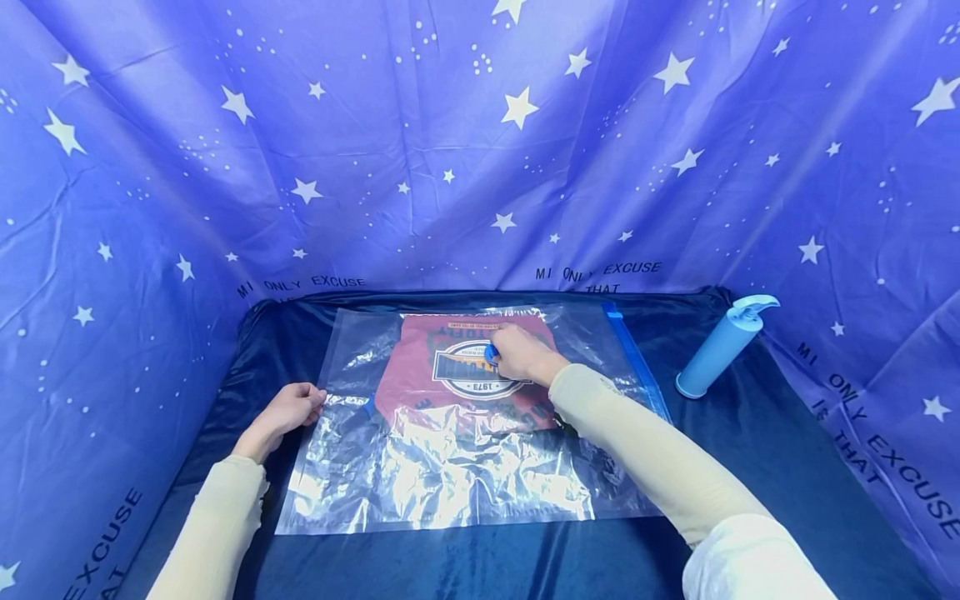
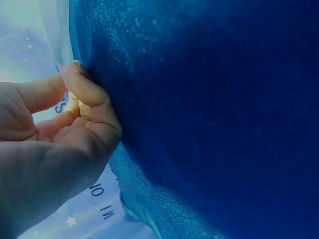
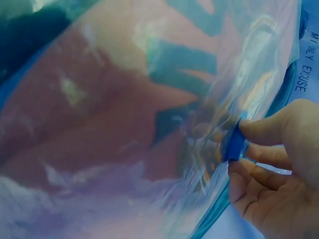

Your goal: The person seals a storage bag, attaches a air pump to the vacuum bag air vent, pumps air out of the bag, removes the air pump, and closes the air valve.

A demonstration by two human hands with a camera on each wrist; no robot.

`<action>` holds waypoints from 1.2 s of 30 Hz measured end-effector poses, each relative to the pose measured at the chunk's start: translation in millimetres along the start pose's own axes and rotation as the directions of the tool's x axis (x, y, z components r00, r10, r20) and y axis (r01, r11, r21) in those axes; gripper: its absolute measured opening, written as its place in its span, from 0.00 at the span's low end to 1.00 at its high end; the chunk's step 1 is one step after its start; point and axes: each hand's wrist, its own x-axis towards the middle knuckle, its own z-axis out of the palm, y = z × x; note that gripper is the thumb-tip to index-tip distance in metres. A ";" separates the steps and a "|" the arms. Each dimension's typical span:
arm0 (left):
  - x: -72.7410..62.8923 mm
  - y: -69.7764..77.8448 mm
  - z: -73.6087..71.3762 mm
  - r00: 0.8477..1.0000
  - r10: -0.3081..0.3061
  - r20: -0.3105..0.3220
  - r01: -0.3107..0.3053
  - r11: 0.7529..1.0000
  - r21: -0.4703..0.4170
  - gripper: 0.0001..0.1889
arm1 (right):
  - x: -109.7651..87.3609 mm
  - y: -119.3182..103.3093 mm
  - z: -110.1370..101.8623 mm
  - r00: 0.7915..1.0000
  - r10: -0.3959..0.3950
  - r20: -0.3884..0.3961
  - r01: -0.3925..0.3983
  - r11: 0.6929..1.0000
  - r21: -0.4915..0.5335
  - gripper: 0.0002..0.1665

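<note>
A clear plastic vacuum storage bag (image 1: 330, 492) lies flat, with a folded dark red garment (image 1: 401, 375) inside it; the print reads 1973 and appears upside down. Over the print, my right hand (image 1: 522, 354) pinches a round blue valve cap (image 1: 491, 354) on the bag. The right wrist view shows thumb and fingers on either side of that blue cap (image 3: 235, 143), with the plastic creased around it. My left hand (image 1: 288, 408) pinches the bag's left edge between thumb and index finger. In the left wrist view the left hand (image 2: 65, 114) has its other fingers curled.
A light blue hand pump (image 1: 717, 354) stands on the dark blue cloth-covered table (image 1: 420, 567), right of the bag. Along the bag's right side runs a blue zip strip (image 1: 633, 350). Purple star-printed curtains (image 1: 420, 150) enclose the back and both sides.
</note>
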 end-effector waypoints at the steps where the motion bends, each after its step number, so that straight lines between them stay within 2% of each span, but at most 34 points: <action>1: -0.1 -0.1 0.0 1.000 0.001 0.001 -0.001 1.000 0.000 0.16 | -0.4 0.1 0.1 1.000 0.001 -0.001 -0.001 1.000 -0.005 0.08; 3: -0.1 -0.1 0.0 1.000 -0.002 0.001 0.002 1.000 -0.004 0.15 | -0.9 0.2 0.6 1.000 0.010 -0.002 -0.010 1.000 -0.021 0.08; 7: 0.0 0.1 -0.1 1.000 -0.012 -0.003 0.012 1.000 -0.007 0.15 | -1.3 1.5 3.3 0.999 0.039 -0.015 -0.040 0.997 -0.065 0.22; 10: 0.3 -0.1 -0.2 1.000 -0.014 -0.002 0.014 1.000 -0.009 0.15 | -1.1 3.0 5.7 0.998 0.051 -0.027 -0.053 0.995 -0.084 0.27; 12: 0.4 -0.7 0.0 1.000 -0.014 -0.003 0.014 1.000 -0.011 0.15 | -1.0 3.5 6.9 0.998 0.054 -0.033 -0.057 0.995 -0.080 0.27; 19: 0.5 -1.1 0.7 1.000 -0.001 -0.006 0.001 1.000 -0.008 0.15 | -1.6 1.0 6.8 0.997 0.059 -0.041 -0.061 0.997 -0.042 0.18; 24: 0.7 -1.1 1.0 1.000 0.001 -0.012 -0.002 1.000 -0.016 0.15 | -3.1 -1.7 4.6 0.999 0.030 -0.042 -0.033 0.998 -0.051 0.13; 28: -0.8 -1.3 1.5 1.000 -0.004 -0.017 0.004 1.000 -0.016 0.15 | -2.7 -2.4 4.8 0.999 0.018 -0.038 -0.020 0.998 -0.061 0.20; 32: -2.6 -0.8 2.0 1.000 -0.015 -0.021 0.015 1.000 -0.009 0.14 | -0.5 -3.2 4.7 0.998 0.041 -0.046 -0.044 0.996 -0.075 0.28; 36: -2.2 0.4 2.5 1.000 -0.004 -0.026 0.004 1.000 -0.007 0.15 | 0.7 -3.7 3.3 0.995 0.080 -0.058 -0.085 0.992 -0.090 0.28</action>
